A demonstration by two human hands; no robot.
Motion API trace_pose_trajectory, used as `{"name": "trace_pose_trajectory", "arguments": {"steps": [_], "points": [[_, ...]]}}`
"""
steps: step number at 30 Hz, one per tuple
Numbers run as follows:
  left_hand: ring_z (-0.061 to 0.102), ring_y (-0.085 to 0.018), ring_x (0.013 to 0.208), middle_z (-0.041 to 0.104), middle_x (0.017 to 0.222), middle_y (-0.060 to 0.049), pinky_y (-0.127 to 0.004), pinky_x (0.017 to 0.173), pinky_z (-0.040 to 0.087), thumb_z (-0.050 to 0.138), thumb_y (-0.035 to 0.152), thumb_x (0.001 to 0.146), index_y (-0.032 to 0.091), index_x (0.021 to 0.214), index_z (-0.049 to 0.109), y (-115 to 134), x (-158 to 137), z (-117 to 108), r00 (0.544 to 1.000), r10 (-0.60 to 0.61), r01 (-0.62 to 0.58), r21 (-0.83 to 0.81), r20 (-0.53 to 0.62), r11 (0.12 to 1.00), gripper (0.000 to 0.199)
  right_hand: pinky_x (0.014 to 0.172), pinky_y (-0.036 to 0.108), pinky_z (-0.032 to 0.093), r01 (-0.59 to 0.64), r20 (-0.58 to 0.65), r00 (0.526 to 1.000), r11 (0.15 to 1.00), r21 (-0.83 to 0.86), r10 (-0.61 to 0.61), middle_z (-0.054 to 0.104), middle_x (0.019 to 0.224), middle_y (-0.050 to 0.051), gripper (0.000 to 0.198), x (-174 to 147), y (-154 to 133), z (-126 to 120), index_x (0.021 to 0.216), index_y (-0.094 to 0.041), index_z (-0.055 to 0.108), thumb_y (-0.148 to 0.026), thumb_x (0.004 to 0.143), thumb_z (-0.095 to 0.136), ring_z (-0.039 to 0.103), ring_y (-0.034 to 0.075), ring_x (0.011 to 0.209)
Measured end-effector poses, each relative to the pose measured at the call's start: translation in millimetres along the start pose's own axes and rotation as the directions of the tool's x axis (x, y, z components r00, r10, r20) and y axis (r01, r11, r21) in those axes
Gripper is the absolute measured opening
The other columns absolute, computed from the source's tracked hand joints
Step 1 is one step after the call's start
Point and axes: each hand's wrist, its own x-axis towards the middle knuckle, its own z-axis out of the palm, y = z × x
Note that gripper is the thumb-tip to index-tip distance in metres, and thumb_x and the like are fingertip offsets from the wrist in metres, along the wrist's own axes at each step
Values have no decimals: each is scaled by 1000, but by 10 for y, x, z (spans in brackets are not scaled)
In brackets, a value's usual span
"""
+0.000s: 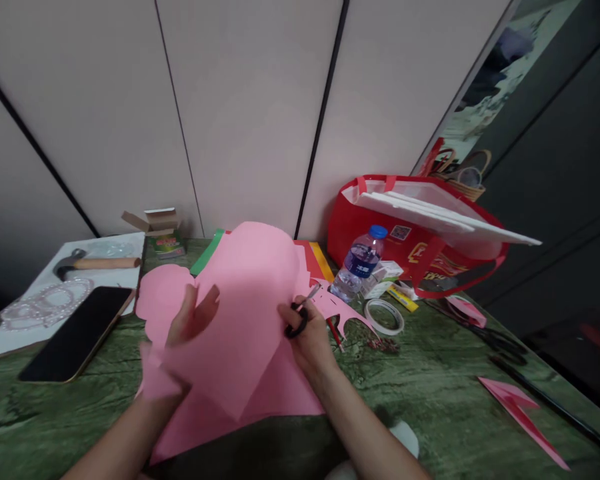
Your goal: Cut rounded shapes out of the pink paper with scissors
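Observation:
A large sheet of pink paper (245, 300) with a rounded, cut-looking top edge stands tilted up in front of me. My left hand (193, 317) is at its left side, thumb and fingers apart. A blurred flap of pink paper (160, 377) crosses that wrist; whether it is joined to the large sheet I cannot tell. In my right hand (310, 333) are small black-handled scissors (297, 320), blades pointing up and right, close to the sheet's right edge. Behind my left hand lies a scalloped pink paper shape (165, 297).
On the left are a phone (80, 333), a hammer (105, 263) and an opened box (167, 237). To the right stand a water bottle (360, 263) and a red bag (380, 220), with a tape roll (399, 321), larger scissors (500, 341) and pink offcuts (523, 410) nearby.

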Motion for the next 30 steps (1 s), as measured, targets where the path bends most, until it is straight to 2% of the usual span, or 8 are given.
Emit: {"name": "trace_pose_trajectory", "arguments": {"steps": [3,6,10,13,17,21,24,30], "points": [[56,-29,102,65,102,-8,-37,78,48,53,65,59,23,107,57,-18,-44,-15,985,-35,43,-44,168,998,65,43,17,34,144,-89,986,989,32,-140,41,56,-11,36,120,-29,-36,69,-22,41,-26,52,72,42,5,43],[52,-33,105,66,99,-11,-39,79,47,63,64,48,19,104,59,-95,-73,-4,963,-24,-3,100,267,995,72,47,19,36,226,-131,966,974,22,-222,42,60,-10,36,220,-8,-73,71,-22,41,-30,54,71,43,6,47],[60,-29,90,69,88,-10,-33,74,51,75,30,53,15,98,61,-190,-34,10,991,-31,-1,234,134,972,50,48,18,35,298,-103,948,954,-44,-301,41,62,-9,35,272,16,-75,74,-22,43,-29,55,71,41,6,50],[62,-21,85,68,92,-9,-29,76,52,69,16,63,16,100,60,-190,27,16,1000,9,-9,122,1,993,37,49,19,37,289,1,957,951,-113,-291,44,61,-8,29,200,-41,-37,77,-20,49,-29,59,70,44,8,52],[62,-15,89,69,91,-3,-23,80,50,55,9,75,18,96,62,-130,100,15,961,210,-225,-66,-182,972,24,69,28,44,371,219,924,874,-313,-314,57,80,1,17,-49,-108,31,78,-19,55,-29,68,64,54,15,77],[62,-14,90,70,85,-4,-21,81,50,49,8,79,15,88,64,-138,141,6,929,209,-261,-140,-304,955,18,57,24,42,196,431,902,882,-428,8,57,70,-2,24,-307,16,63,80,-20,57,-28,61,70,53,13,63],[62,-13,88,70,83,-3,-20,78,51,49,7,79,15,87,63,-170,145,19,925,186,-251,-167,-330,953,18,52,23,40,-4,447,858,874,-486,252,56,66,-4,34,-425,143,72,84,-20,55,-25,56,73,52,12,57],[63,-13,86,70,83,-3,-17,73,52,48,8,81,15,84,63,-166,129,68,899,199,-288,-185,-390,940,17,60,25,40,-10,432,843,814,-581,319,58,74,-1,31,-497,203,83,81,-20,54,-20,56,73,53,15,69]]}}
